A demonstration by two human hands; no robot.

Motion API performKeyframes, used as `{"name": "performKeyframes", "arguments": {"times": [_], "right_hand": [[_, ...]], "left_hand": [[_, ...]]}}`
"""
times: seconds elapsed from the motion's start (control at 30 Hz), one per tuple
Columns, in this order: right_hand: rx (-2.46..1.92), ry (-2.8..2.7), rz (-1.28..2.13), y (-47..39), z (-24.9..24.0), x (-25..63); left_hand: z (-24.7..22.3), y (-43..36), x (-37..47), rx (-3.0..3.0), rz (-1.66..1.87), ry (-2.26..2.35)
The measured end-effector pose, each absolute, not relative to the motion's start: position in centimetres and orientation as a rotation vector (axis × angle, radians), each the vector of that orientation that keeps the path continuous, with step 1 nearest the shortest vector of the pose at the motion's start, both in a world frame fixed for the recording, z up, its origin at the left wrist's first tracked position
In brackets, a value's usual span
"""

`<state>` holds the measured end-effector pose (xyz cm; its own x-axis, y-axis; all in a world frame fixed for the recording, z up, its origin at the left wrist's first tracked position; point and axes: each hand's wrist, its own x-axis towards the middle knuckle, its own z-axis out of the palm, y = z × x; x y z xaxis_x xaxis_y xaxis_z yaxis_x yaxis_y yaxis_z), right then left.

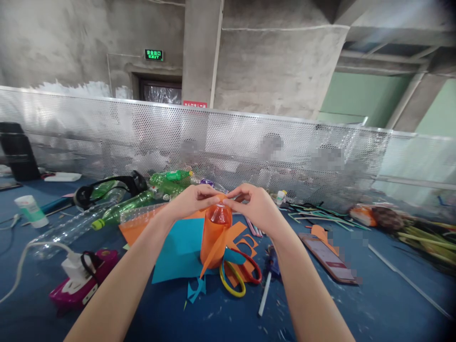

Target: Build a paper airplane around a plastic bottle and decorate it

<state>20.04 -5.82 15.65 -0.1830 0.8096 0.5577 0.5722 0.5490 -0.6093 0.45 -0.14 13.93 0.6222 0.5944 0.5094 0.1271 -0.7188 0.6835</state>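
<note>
A bottle (218, 217) wrapped in orange paper (213, 240) stands upright in front of me. At its top sits a small orange piece (221, 197), possibly paper, pinched from both sides by my fingers. My left hand (194, 199) is closed on its left edge, and my right hand (253, 202) is closed on the right one. Beneath the bottle lies a blue sheet of paper (174, 247). Scissors (233, 287) with red and yellow handles rest just in front, their blades hidden. Cut orange paper scraps (247, 244) lie to the right.
A glue gun (272, 261) and a phone (331, 259) lie on the right. Green plastic bottles (131, 206), a headset-like black object (110, 187) and a purple power strip (85, 285) occupy the left. A perforated metal screen (231, 137) borders the table's far side.
</note>
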Motion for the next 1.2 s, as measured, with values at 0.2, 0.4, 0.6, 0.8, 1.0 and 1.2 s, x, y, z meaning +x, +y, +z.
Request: {"name": "performKeyframes", "arguments": {"times": [0.2, 0.4, 0.6, 0.8, 1.0, 1.2], "right_hand": [[-1.102, -1.911, 0.268, -5.8, 15.8, 20.1], [-1.063, -1.928, 0.289, -5.4, 15.5, 20.4], [-1.064, -1.915, 0.298, -5.1, 15.2, 20.4], [-1.095, -1.910, 0.298, -5.0, 15.3, 20.5], [-1.093, -1.907, 0.324, -4.8, 15.2, 20.5], [-1.073, -1.894, 0.339, -4.7, 14.9, 20.5]], "left_hand": [[13.8, -0.2, 0.6, 2.214, 1.017, 0.516], [14.3, -0.7, 0.3, 2.266, 0.984, 0.552], [14.5, -0.9, 0.4, 2.381, 1.048, 0.672], [14.3, -1.0, 0.9, 2.451, 1.098, 0.740], [14.3, -0.9, 0.7, 2.454, 1.086, 0.715], [15.2, -1.8, 0.4, 2.430, 1.009, 0.798]]}}
